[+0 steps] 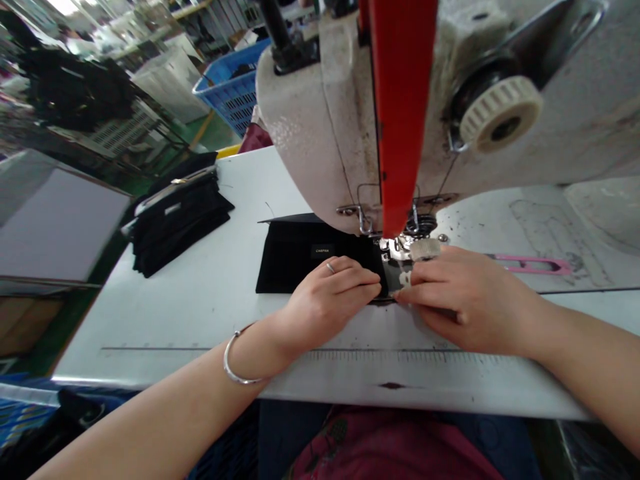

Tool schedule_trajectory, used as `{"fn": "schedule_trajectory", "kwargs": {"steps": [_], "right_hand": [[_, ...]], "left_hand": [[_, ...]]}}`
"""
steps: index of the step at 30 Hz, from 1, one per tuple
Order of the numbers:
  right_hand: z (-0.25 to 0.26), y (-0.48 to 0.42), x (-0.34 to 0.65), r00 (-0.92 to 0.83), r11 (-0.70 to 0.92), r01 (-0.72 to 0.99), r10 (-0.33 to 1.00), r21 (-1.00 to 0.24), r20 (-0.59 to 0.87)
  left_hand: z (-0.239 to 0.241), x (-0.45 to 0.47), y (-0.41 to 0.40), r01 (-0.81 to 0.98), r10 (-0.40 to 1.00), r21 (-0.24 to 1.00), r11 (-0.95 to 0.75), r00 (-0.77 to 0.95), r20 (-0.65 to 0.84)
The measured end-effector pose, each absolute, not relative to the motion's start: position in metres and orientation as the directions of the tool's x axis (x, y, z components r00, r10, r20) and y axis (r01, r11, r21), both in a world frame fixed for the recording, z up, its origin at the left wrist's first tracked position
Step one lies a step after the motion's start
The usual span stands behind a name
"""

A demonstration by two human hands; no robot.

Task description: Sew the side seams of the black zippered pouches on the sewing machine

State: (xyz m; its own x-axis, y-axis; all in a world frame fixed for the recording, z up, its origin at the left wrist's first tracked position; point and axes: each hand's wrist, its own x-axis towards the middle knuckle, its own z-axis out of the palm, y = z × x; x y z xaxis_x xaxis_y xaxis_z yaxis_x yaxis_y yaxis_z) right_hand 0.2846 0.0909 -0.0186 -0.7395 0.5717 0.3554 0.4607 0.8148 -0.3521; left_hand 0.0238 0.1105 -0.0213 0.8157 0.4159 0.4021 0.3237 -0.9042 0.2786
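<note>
A flat black fabric piece [290, 257] with a small lettered label [323, 251] lies on the sewing machine table, its right end by the presser foot [397, 248]. My left hand [333, 293], wearing a ring and a bangle, presses on its front right part, fingers together and tips at the right edge. Close beside the needle area, my right hand [455, 300] has its fingers closed in a pinch; what is between them, if anything, is hidden. A beige ridged piece [425, 250] shows above my right fingers.
Over the work stands the sewing machine head [310, 133] with a red strip [403, 113] down its front. A stack of black pieces [180, 213] sits at left. Pink-handled thread snips [535, 265] lie right. Behind is a blue basket [230, 83]; a ruler scale [380, 355] runs along the front.
</note>
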Motion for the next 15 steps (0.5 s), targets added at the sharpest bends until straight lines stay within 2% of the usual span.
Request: {"fn": "schedule_trajectory", "kwargs": {"steps": [3, 9, 15], "right_hand": [[-0.019, 0.0915, 0.2859, -0.721, 0.804, 0.467, 0.587, -0.367, 0.368], [-0.018, 0.0927, 0.2829, -0.749, 0.835, 0.447, 0.546, -0.321, 0.375], [-0.0187, 0.0882, 0.281, -0.734, 0.811, 0.484, 0.581, -0.329, 0.351]], "left_hand": [[-0.021, 0.0238, 0.1107, 0.31, 0.4, 0.27, -0.912, 0.821, 0.407], [-0.0191, 0.026, 0.1106, 0.305, 0.4, 0.278, -0.911, 0.816, 0.418], [-0.0172, 0.0281, 0.1106, 0.275, 0.375, 0.273, -0.922, 0.813, 0.445]]}}
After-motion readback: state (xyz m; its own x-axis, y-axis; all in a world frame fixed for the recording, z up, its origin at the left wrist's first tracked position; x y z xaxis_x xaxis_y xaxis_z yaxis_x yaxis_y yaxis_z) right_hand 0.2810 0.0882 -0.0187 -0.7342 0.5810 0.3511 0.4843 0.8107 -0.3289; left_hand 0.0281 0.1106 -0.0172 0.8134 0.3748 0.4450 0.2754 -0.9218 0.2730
